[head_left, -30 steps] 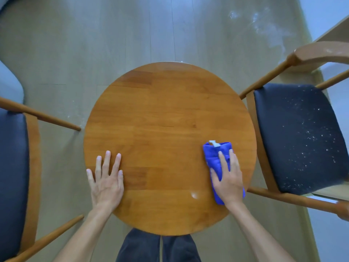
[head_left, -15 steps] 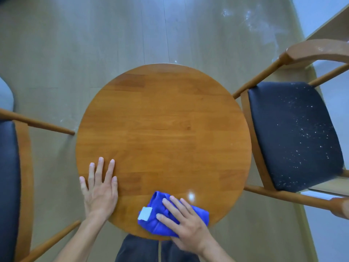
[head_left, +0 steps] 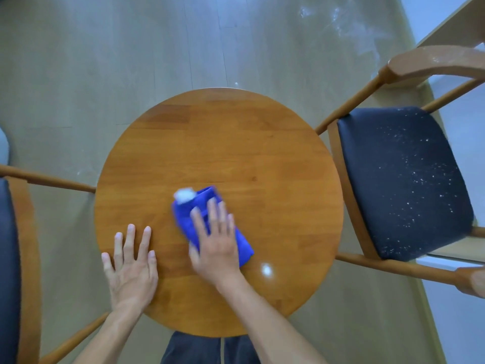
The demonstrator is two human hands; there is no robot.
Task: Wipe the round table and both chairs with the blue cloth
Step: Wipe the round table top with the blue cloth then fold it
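Note:
A round wooden table (head_left: 236, 143) fills the middle of the view. On its near half lies a folded blue cloth (head_left: 187, 216) with a white label at its far end. My right hand (head_left: 216, 240) presses flat on the cloth with straight fingers, blurred by motion. My left hand (head_left: 130, 269) rests flat on the table's near left part, fingers spread. A chair with a dark seat (head_left: 401, 179) speckled with white specks stands to the right. A second dark-seated chair (head_left: 10, 258) shows partly at the left edge.
Pale wood-look floor (head_left: 105, 61) surrounds the table, with white dust smears at the far right. The right chair's wooden armrests (head_left: 346, 111) reach close to the table's rim. My dark trouser legs (head_left: 194, 348) show below the table's near edge.
My right hand swept the cloth from the table's right side to its near edge, then up and forward to the near middle. My left hand stayed flat in place.

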